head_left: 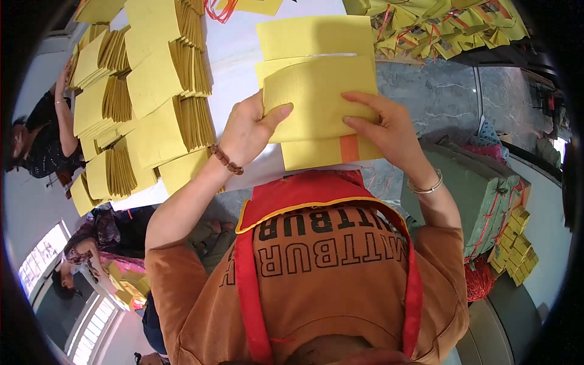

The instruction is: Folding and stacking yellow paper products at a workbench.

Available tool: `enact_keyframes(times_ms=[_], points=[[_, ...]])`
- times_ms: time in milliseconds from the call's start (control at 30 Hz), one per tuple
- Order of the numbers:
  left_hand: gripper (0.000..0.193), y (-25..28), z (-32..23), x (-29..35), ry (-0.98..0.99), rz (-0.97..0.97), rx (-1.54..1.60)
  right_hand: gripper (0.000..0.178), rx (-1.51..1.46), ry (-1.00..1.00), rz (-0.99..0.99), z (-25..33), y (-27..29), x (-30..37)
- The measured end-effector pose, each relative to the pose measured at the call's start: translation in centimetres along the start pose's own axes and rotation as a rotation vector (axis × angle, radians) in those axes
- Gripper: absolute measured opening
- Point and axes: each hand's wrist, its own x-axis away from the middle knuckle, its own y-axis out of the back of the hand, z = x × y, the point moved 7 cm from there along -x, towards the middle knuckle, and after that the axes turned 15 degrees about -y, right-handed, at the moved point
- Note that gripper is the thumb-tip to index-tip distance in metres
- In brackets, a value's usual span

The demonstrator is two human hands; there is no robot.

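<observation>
A packet of yellow paper sheets (313, 97) lies before me at the table's near edge. My left hand (252, 125) is closed on its left side, the thumb pressed on top and the other fingers out of sight. At the right side, my right hand (386, 125) pinches the paper with thumb and forefinger bent over it. Under the near edge of the top sheet shows another yellow layer with an orange strip (349, 149). More yellow paper (316, 36) lies just beyond, partly covered by the held packet.
Fanned stacks of yellow paper (158, 79) cover the white table's (234, 73) left side. Red ties (220, 9) lie at the far edge. Tied yellow bundles (444, 27) fill the far right. Green wrapped bales (453, 194) stand at right. Co-workers sit at left.
</observation>
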Motion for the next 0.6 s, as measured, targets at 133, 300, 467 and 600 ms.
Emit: enact_keyframes(times_ms=[133,300,467,600], points=[[0.032,0.5,0.2,0.1,-0.088,-0.1,-0.002,0.034,-0.078,-0.099,0.073,-0.6,-0.3,-0.8],[0.031,1.3,0.2,0.9,-0.137,-0.146,-0.141,0.036,-0.213,-0.109,0.07,-1.0,-0.3,-1.0],[0.033,1.1,2.2,0.6,-0.01,-0.243,0.087,0.036,-0.118,-0.074,0.012,-0.4,-0.1,-0.6],[0.035,0.7,2.8,-0.1,-0.06,-0.337,0.263,0.036,-0.017,-0.051,-0.061,0.2,0.2,0.0]])
